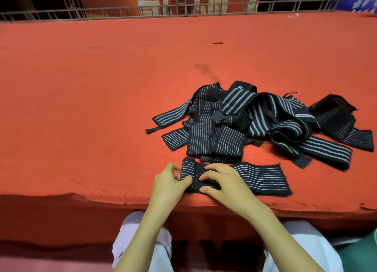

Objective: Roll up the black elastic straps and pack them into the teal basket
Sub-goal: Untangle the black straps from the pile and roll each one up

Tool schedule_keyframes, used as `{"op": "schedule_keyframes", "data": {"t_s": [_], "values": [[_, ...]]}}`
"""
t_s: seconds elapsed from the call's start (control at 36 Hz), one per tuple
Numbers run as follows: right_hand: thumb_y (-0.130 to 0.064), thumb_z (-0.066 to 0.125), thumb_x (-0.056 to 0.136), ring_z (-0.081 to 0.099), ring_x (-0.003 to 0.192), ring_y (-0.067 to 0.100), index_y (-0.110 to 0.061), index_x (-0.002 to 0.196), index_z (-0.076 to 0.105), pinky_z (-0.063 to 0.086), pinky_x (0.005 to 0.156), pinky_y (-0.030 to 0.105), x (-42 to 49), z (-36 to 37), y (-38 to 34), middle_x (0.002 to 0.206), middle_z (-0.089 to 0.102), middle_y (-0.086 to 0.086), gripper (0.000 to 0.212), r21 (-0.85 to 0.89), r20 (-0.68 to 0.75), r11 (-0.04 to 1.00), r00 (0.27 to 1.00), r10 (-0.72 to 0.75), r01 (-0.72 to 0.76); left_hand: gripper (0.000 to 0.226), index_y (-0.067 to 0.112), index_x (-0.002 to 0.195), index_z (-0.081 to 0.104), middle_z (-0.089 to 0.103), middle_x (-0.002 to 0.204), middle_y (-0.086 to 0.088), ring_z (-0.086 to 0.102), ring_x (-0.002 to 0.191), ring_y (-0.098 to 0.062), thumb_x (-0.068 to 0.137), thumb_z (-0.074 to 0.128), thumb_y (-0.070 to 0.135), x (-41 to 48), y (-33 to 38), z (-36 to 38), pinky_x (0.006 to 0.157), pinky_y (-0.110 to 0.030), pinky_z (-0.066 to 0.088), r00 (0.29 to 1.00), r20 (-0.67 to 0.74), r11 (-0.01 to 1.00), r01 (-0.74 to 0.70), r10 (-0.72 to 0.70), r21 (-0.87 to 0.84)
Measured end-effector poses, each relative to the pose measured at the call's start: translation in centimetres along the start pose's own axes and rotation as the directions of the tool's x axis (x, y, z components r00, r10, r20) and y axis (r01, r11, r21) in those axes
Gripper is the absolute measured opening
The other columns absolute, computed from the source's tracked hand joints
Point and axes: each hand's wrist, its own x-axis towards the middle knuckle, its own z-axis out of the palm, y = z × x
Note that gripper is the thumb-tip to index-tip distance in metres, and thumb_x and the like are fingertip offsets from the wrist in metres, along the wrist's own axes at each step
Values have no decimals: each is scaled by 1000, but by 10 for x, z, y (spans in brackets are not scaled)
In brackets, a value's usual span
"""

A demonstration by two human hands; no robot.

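A black elastic strap with thin white stripes (pixel 259 179) lies flat near the front edge of the red table, its left end wound into a small roll (pixel 187 169). My left hand (pixel 168 183) pinches that roll between thumb and fingers. My right hand (pixel 222 180) lies on the strap just right of the roll, fingers curled onto it. A loose pile of several more striped black straps (pixel 255 121) sits behind and to the right. A teal basket edge (pixel 365 249) shows at the bottom right, below table level.
The red felt-covered table (pixel 102 108) stretches far to the left and back. A metal rail (pixel 122 12) with red and blue banners runs along its far edge. My lap in pale trousers (pixel 142 241) is below the table front.
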Motion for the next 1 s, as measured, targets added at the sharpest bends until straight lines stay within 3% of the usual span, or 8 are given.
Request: {"op": "schedule_keyframes", "data": {"t_s": [0.11, 0.22, 0.39, 0.58, 0.69, 0.78, 0.89, 1.0], "values": [[-62, 39, 77, 42, 126, 11, -29, 113, 67, 22, 109, 28, 12, 14, -21, 128, 55, -8, 56, 26, 26, 998, 998, -52, 51, 23, 18, 93, 58, 66, 70, 0, 63, 66, -18, 74, 70, 18, -1, -11, -20, 68, -38, 50, 996, -81, 999, 36, -38, -22], [-60, 28, 78, 45, 124, 13, -29, 113, 68, 24, 106, 28, 21, 24, -34, 126, 57, -6, 62, 34, 34, 996, 996, -80, 79, 25, 16, 93, 56, 62, 68, 2, 58, 63, -16, 73, 70, 17, 0, -17, -31, 65, -37, 47, 988, -141, 998, 66, -69, -24], [-43, 59, 89, 42, 126, 10, -26, 116, 66, 20, 105, 21, 19, 16, -24, 130, 54, -9, 32, 9, 7, 996, 996, -85, 85, 23, 16, 85, 49, 54, 79, 2, 52, 72, -20, 72, 68, 16, -7, -12, -14, 65, -35, 38, 968, -234, 993, -69, 91, 99], [-38, 66, 86, 45, 121, 6, -24, 105, 69, 24, 103, 21, 8, 2, -2, 121, 57, -14, 23, 4, -41, 999, 999, -35, 35, 23, 13, 93, 58, 49, 93, 5, 50, 75, -18, 79, 72, 25, -10, -9, -1, 68, -28, 37, 927, -210, 932, -255, 312, 258], [-37, 67, 86, 46, 121, 7, -25, 104, 69, 26, 104, 23, 6, 1, 0, 120, 57, -14, 22, 9, -48, 1000, 999, -21, 22, 13, 16, 93, 66, 51, 94, 11, 52, 82, -8, 89, 62, 28, -13, -7, 2, 77, -23, 40, 924, -143, 927, -328, 355, 182], [-37, 66, 86, 45, 121, 6, -25, 105, 69, 24, 104, 22, 6, 0, -1, 121, 57, -14, 23, 7, -57, 1000, 998, -23, 24, 19, 16, 101, 71, 53, 99, 11, 54, 91, -9, 93, 55, 15, -11, -9, 2, 85, -26, 43, 935, -79, 933, -334, 346, 131], [-38, 64, 88, 42, 124, 6, -26, 109, 68, 23, 107, 23, 7, -1, -1, 124, 55, -14, 25, -9, -41, 1000, 999, -30, 30, 30, 20, 99, 73, 53, 98, 11, 51, 69, 2, 86, 59, -2, -5, -9, -8, 73, -8, 39, 954, 5, 954, -300, 300, 23], [-39, 63, 88, 40, 127, 7, -26, 111, 67, 21, 107, 23, 5, -4, -1, 127, 53, -13, 27, -13, -31, 1000, 999, -29, 28, 38, 37, 97, 61, 53, 100, 4, 54, 81, -7, 79, 72, 5, 0, -12, -8, 73, -13, 46, 985, 36, 977, -166, 172, -132]]}}
